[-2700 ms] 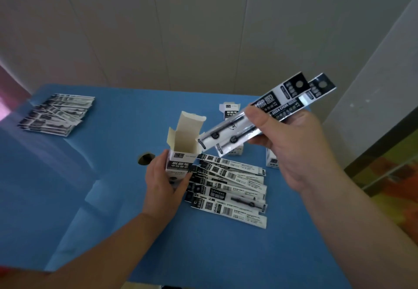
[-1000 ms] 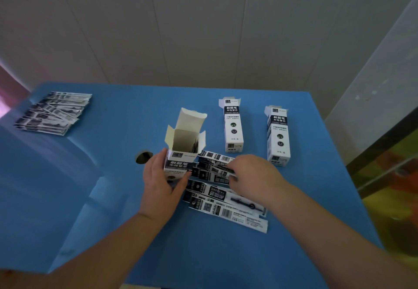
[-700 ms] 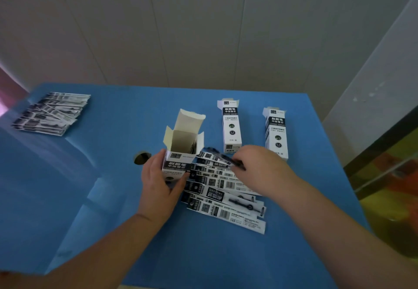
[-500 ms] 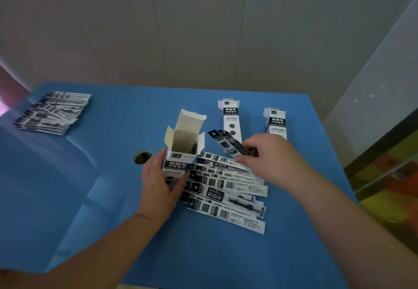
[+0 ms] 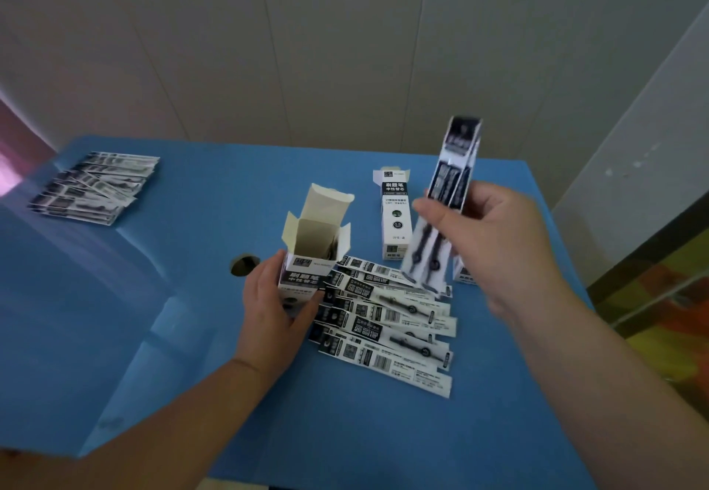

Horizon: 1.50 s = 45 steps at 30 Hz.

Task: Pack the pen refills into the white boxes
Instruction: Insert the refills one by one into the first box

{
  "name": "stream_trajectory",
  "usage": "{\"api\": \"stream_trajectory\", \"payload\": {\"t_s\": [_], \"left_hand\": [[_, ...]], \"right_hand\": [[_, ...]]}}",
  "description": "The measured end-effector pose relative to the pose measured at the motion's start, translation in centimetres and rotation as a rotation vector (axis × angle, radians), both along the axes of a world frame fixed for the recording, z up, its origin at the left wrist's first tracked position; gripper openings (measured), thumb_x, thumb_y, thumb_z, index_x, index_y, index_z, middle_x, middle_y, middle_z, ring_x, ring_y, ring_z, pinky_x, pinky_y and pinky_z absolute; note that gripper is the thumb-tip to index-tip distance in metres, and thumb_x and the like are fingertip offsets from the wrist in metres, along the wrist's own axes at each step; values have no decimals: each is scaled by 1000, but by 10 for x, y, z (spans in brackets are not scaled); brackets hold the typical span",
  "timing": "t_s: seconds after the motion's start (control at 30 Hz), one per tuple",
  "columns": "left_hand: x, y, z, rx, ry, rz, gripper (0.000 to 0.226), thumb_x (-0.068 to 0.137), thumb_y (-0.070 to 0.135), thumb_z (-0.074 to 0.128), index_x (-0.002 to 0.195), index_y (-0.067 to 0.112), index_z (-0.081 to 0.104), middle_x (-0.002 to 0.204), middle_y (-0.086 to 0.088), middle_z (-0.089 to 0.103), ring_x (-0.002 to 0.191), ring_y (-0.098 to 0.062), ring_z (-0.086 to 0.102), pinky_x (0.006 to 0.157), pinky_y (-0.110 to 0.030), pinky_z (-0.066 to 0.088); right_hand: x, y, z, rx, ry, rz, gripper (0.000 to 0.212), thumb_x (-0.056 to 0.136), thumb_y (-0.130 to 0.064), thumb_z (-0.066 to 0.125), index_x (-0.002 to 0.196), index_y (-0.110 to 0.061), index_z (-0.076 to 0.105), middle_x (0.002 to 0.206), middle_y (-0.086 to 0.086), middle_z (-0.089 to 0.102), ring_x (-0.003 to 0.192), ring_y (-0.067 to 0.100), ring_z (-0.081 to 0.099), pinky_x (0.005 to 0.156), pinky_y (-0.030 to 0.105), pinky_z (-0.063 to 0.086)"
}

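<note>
My left hand [image 5: 274,307] is gripping the open white box [image 5: 310,259] upright; my right hand [image 5: 487,244] is pinching two packaged pen refills [image 5: 441,213] above the blue table [image 5: 192,297].

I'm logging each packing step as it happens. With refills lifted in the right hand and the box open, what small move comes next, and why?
Probably swing the right hand left and lower its refill packets into the open box. The packets are in the air, almost upright, right of the box; its flaps are up and the left hand steadies it.
</note>
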State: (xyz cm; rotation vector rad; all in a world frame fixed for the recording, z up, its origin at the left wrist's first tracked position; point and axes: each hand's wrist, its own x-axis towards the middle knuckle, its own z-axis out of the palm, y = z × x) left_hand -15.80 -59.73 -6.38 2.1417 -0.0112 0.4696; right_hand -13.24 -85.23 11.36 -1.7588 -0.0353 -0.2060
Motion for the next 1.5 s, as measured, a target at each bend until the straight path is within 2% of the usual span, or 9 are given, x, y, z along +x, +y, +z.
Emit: {"api": "stream_trajectory", "payload": {"t_s": [0.3,0.5,0.77,0.97,1.07,1.2,1.3,1.4,1.5], "left_hand": [[-3,0,-3,80,-159,3,69,89,20,82,144,7,44,132,0,46,125,-34,50,99,-64,53],[-4,-2,-2,155,-175,23,71,83,10,84,141,-2,47,132,-23,54,124,-33,49,105,-53,50],[-7,-4,2,183,-206,0,76,81,5,88,142,4,43,133,-26,55,128,-33,47,107,-57,47],[-3,-3,0,149,-120,-5,69,82,7,87,139,-10,51,132,-24,56,126,-40,51,102,-66,50],[-4,-1,0,72,-124,-12,72,88,17,83,147,0,45,135,-2,46,128,-37,51,98,-64,55],[-2,0,0,18,-109,-16,69,88,26,79,146,12,45,126,19,39,128,-33,50,98,-63,55],[-3,0,1,-6,-69,1,67,90,29,80,144,28,40,122,24,38,128,-34,50,102,-62,53],[-5,-1,5,-6,-22,13,67,89,48,71,145,28,39,130,13,42,131,-30,47,109,-53,51],[-4,-2,6,-13,21,10,70,88,41,73,146,15,43,134,-1,45,131,-29,46,108,-48,51]], "right_hand": [[-20,53,16,531,-103,18,9,80,-22,84,83,-29,80,85,-2,79,79,13,75,68,21,57],[-14,76,2,390,-60,-8,10,79,-31,85,83,-27,77,80,2,76,71,11,67,68,33,60],[-4,78,1,423,-74,63,9,77,-28,86,80,-31,78,82,-1,77,75,12,70,68,21,57],[-9,71,-7,79,-83,155,33,71,-48,85,98,-30,75,96,-16,75,88,4,70,76,23,57],[-9,59,-12,8,-156,175,52,71,-58,80,116,-36,68,105,-18,69,94,4,64,76,19,53],[1,39,-28,-14,-186,115,33,87,-50,68,114,-31,69,104,-16,67,92,3,62,75,14,49],[14,19,-50,-438,-146,81,24,94,-39,66,117,-31,68,105,-24,61,95,-2,58,80,11,46],[22,4,-77,-974,59,260,41,92,-49,65,124,-24,66,119,-9,62,112,14,58,94,35,50],[19,4,-97,-1171,150,392,46,88,-57,67,116,-22,64,110,-4,59,107,19,55,89,38,50]]}}
